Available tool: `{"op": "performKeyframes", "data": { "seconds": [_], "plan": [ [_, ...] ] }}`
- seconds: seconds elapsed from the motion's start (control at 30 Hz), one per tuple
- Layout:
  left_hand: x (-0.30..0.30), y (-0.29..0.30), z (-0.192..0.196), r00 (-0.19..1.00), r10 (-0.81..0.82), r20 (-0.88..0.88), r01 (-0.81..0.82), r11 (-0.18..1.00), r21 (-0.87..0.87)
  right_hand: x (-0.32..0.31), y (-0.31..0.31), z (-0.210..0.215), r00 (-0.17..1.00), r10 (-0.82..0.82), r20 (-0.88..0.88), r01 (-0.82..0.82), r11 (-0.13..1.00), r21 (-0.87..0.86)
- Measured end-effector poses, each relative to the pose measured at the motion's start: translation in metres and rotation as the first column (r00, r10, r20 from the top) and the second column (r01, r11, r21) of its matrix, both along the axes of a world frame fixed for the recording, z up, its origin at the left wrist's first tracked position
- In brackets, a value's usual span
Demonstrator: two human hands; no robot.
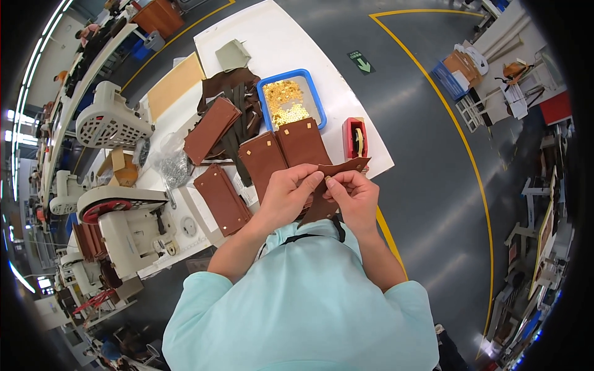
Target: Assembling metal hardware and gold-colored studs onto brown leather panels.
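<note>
Head view, looking down: my left hand point(288, 188) pinches the brown leather strap point(331, 185) near its middle, fingers closed on it, while my right hand point(354, 193) grips it too, thumb and forefinger nipped on a small gold stud point(327, 179). Strap's held above the tabletop point(278, 37) edge, long axis running from lower left up to the right, its tip pointing toward the red tape dispenser point(354, 137). Beyond lie brown leather panels point(284, 151) and a blue tray point(291, 99) of gold studs.
</note>
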State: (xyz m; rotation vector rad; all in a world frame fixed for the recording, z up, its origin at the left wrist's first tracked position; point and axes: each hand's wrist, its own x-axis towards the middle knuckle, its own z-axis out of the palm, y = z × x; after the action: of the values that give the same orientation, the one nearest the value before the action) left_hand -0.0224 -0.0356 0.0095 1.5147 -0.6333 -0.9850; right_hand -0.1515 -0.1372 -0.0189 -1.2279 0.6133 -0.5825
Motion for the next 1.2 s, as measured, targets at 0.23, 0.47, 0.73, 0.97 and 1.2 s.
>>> {"op": "performKeyframes", "data": {
  "seconds": [0.23, 0.47, 0.73, 0.97, 1.2],
  "plan": [
    [0.002, 0.002, -0.002, 0.997, -0.002, 0.073, 0.002, 1.0, -0.001, 0.001, 0.0, -0.003, 1.0, 0.012, 0.017, -0.013, 1.0, 0.015],
    [0.001, 0.004, 0.003, 0.978, -0.014, 0.206, 0.007, 0.999, 0.035, 0.005, 0.001, 0.002, 1.0, -0.012, -0.01, 0.013, 0.999, 0.033],
    [0.002, 0.008, -0.002, 0.989, 0.013, 0.145, -0.014, 1.0, 0.003, 0.004, -0.009, 0.009, 0.98, -0.02, -0.198, -0.009, 0.99, -0.14],
    [0.013, 0.01, -0.008, 0.992, 0.125, 0.023, -0.124, 0.99, -0.061, -0.018, -0.051, -0.034, 0.952, -0.253, -0.171, 0.244, 0.967, -0.072],
    [0.023, 0.019, -0.011, 0.94, 0.201, 0.274, -0.17, 0.977, -0.132, -0.039, -0.12, -0.202, 0.705, -0.273, -0.655, -0.051, 0.901, -0.431]
  ]
}}
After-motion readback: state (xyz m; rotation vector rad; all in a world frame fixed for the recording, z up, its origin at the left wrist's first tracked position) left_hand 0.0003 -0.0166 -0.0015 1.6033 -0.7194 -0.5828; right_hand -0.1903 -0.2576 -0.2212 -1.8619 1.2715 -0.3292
